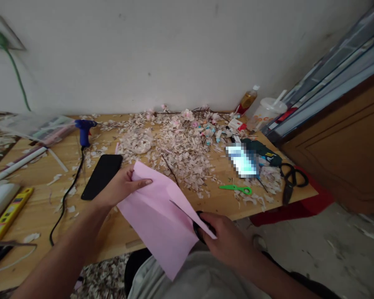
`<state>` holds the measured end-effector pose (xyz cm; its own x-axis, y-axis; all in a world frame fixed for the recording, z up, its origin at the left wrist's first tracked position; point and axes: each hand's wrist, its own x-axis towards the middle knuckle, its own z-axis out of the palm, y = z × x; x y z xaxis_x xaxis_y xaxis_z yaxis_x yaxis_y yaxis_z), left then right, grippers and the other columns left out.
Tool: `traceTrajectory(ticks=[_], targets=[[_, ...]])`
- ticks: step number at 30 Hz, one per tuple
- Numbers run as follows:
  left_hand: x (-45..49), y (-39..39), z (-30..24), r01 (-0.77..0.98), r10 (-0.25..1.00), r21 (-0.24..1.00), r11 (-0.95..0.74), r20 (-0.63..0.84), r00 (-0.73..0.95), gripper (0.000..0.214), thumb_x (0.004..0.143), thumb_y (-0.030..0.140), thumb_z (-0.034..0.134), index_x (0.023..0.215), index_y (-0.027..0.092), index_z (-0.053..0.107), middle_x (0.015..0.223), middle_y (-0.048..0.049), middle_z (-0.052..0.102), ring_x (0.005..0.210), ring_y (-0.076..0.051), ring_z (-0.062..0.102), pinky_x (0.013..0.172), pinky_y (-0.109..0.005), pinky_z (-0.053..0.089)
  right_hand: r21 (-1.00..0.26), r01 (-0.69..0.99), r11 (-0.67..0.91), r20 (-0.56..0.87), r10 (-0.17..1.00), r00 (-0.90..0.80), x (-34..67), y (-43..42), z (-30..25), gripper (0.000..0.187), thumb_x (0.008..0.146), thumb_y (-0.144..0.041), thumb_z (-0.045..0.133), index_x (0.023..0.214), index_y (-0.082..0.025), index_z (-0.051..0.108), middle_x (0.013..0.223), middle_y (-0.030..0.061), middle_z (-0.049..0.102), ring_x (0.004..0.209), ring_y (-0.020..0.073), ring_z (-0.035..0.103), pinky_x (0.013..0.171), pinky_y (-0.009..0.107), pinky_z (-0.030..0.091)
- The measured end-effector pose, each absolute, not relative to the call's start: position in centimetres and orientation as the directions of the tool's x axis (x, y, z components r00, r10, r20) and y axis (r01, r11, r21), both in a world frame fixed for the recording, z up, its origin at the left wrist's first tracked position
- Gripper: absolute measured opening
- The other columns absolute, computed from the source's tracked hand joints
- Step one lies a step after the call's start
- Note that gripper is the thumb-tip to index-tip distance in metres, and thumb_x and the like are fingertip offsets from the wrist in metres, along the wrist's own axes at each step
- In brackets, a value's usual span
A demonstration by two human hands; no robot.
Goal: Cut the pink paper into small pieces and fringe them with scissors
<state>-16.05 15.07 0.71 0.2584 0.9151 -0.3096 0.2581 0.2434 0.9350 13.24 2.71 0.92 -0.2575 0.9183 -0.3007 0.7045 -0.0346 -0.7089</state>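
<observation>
My left hand [121, 186] pinches the upper left corner of a folded pink paper sheet [157, 220], held over the front edge of the wooden table [118, 232]. My right hand [227, 241] grips black-handled scissors [199, 226] whose blades point up and left into the sheet's right edge. The sheet hangs down toward my lap and hides most of the scissor handles.
A black phone [102, 176] lies just left of my left hand. A blue glue gun [84, 131] with its black cord, heaps of pale paper scraps [177, 145], green scissors [237, 189], large black scissors [291, 180], a bottle [247, 99] and a lidded cup [266, 112] are spread over the table.
</observation>
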Motion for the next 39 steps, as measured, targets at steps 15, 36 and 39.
traceTrajectory(ticks=[15, 36, 39], targets=[[-16.9, 15.6, 0.6, 0.358, 0.905, 0.898, 0.255, -0.352, 0.238, 0.033, 0.067, 0.045, 0.077, 0.080, 0.015, 0.070, 0.075, -0.0034, 0.072, 0.062, -0.017, 0.063, 0.051, -0.022, 0.045, -0.669, 0.743, 0.009, -0.322, 0.897, -0.301, 14.2, 6.8, 0.7, 0.033, 0.082, -0.027, 0.055, 0.112, -0.021, 0.069, 0.088, 0.0071, 0.074, 0.095, 0.0252, 0.066, 0.089, 0.035, 0.048], [-17.8, 15.0, -0.3, 0.338, 0.894, 0.888, 0.310, -0.394, 0.214, 0.042, 0.066, 0.050, 0.078, 0.084, 0.014, 0.068, 0.079, -0.0050, 0.073, 0.067, -0.020, 0.066, 0.059, -0.028, 0.051, -0.644, 0.763, -0.063, -0.424, 0.859, -0.287, 14.7, 7.3, 1.0, 0.017, 0.082, -0.025, 0.056, 0.090, -0.016, 0.069, 0.076, 0.0041, 0.069, 0.067, 0.0166, 0.059, 0.059, 0.025, 0.040], [-17.9, 14.9, -0.4, 0.308, 0.897, 0.897, 0.318, -0.390, 0.210, 0.042, 0.064, 0.049, 0.080, 0.085, 0.014, 0.069, 0.079, -0.0050, 0.073, 0.066, -0.020, 0.066, 0.059, -0.028, 0.051, -0.641, 0.764, -0.081, -0.441, 0.853, -0.279, 15.0, 7.2, 1.0, 0.016, 0.081, -0.024, 0.056, 0.087, -0.016, 0.069, 0.073, 0.0037, 0.068, 0.064, 0.0160, 0.058, 0.058, 0.025, 0.039]])
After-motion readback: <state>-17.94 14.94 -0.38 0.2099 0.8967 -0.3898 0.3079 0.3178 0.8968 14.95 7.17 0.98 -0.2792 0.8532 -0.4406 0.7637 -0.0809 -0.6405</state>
